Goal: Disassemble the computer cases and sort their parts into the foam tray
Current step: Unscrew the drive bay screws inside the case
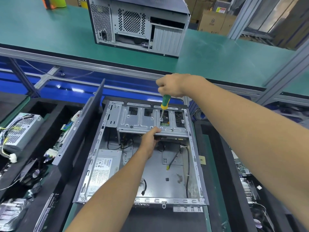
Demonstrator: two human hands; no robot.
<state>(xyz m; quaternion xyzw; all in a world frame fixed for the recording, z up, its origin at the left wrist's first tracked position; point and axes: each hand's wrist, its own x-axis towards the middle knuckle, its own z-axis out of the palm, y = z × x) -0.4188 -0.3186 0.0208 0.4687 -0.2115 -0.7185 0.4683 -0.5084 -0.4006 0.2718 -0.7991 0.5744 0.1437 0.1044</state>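
Screwdriver (164, 104) upright, tip down on drive cage (142, 121); right hand (172, 85) grips it.

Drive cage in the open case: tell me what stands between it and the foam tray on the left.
The drive cage is still fixed in the open case; the right hand holds a screwdriver on one of its screws. A grey side panel stands on edge between the case and the foam tray.

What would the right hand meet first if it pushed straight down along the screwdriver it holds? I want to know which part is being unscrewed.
The right hand grips the screwdriver, whose tip sits at a screw point on the metal drive cage. Below that lies what looks like a mounted drive; depth is unclear.
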